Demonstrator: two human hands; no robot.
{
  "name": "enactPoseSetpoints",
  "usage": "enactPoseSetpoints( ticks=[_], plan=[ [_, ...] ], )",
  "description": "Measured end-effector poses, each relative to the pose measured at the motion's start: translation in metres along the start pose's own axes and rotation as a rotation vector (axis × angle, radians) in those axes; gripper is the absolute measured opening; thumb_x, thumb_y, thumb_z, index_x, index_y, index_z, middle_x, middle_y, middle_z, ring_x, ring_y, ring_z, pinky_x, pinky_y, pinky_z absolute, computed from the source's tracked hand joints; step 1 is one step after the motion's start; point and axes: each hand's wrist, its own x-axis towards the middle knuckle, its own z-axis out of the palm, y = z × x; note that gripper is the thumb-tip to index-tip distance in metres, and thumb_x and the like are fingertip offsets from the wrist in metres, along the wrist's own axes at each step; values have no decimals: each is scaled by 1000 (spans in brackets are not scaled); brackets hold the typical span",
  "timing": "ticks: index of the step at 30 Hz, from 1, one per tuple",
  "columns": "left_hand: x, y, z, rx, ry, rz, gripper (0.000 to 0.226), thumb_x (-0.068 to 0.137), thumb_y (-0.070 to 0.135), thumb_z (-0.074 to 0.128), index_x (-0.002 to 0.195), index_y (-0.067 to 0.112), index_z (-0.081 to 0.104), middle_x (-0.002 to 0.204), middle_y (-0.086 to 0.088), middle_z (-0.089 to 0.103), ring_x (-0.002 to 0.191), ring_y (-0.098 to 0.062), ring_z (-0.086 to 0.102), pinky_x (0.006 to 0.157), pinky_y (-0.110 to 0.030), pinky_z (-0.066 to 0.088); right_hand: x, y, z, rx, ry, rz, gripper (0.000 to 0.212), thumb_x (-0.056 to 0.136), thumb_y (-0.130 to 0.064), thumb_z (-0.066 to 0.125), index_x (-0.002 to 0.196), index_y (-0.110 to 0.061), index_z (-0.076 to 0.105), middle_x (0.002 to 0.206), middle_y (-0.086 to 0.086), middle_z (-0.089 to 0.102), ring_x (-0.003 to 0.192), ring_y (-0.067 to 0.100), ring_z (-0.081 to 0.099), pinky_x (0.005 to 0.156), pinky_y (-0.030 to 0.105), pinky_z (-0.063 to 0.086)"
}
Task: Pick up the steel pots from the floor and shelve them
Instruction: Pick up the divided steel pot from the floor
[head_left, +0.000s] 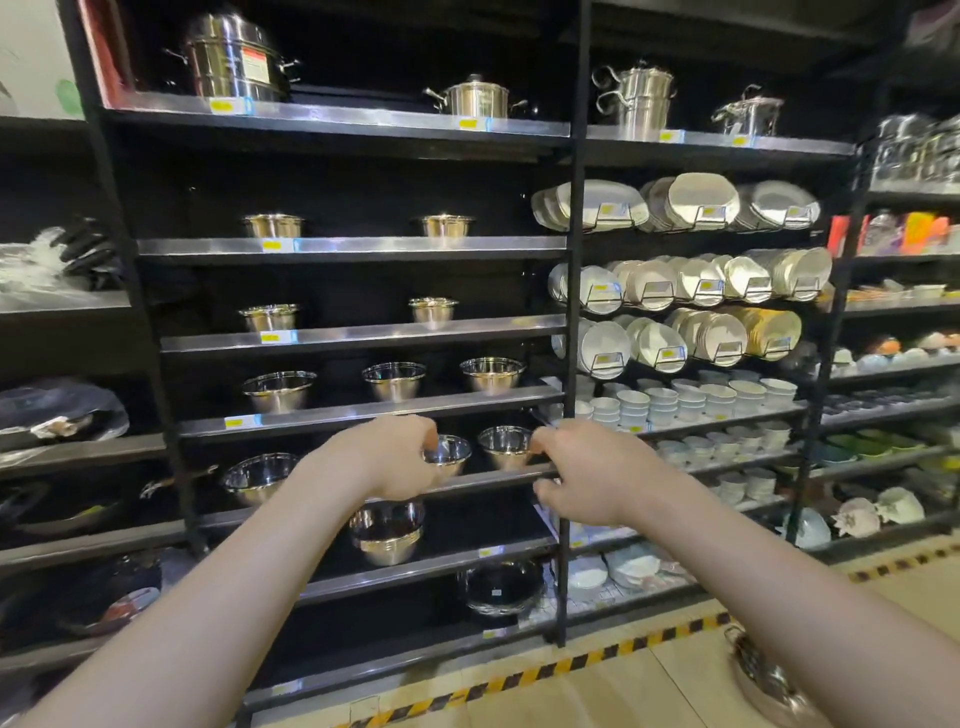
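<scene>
A small steel pot stands on the fourth shelf of the black rack, and my left hand holds its left rim with the fingers curled over the edge. My right hand hovers to the right at the same shelf's front edge by the rack's upright, with fingers and thumb apart and nothing in them. A second steel pot sits between my hands on that shelf, and a wider one sits to the left. Another steel pot lies on the floor at the bottom right, partly hidden by my right forearm.
Steel bowls and lidded pots fill the shelves above, and a taller pot stands one shelf below. The rack's black upright separates them from plates and stacked white bowls on the right. Yellow-black tape marks the floor edge.
</scene>
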Motion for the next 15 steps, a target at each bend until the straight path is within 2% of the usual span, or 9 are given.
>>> enactPoseSetpoints(
  ticks=[4,6,11,15],
  plan=[
    [74,19,7,-6,-2,11,43,85,45,56,125,31,52,116,3,57,90,-18,58,75,-36,50,51,55,8,-14,-1,24,33,89,-39,54,113,-17,55,108,8,59,103,32,57,77,40,50],
    [109,27,14,15,-20,30,44,87,43,56,128,29,52,122,1,58,93,-18,57,75,-36,48,74,78,16,-6,-6,38,34,89,-40,55,114,-17,55,108,8,60,104,31,58,80,42,52],
    [210,45,26,47,-34,125,48,89,40,56,134,26,50,133,-3,56,106,-23,56,84,-38,47,126,143,41,-33,-40,117,41,89,-39,55,123,-16,55,120,11,60,111,33,57,87,48,53],
    [304,78,37,54,-56,274,42,87,39,57,127,27,53,130,-1,58,110,-24,57,92,-43,49,152,205,51,-114,-41,242,46,91,-41,55,130,-17,52,128,10,59,115,32,55,90,48,52]
  ],
)
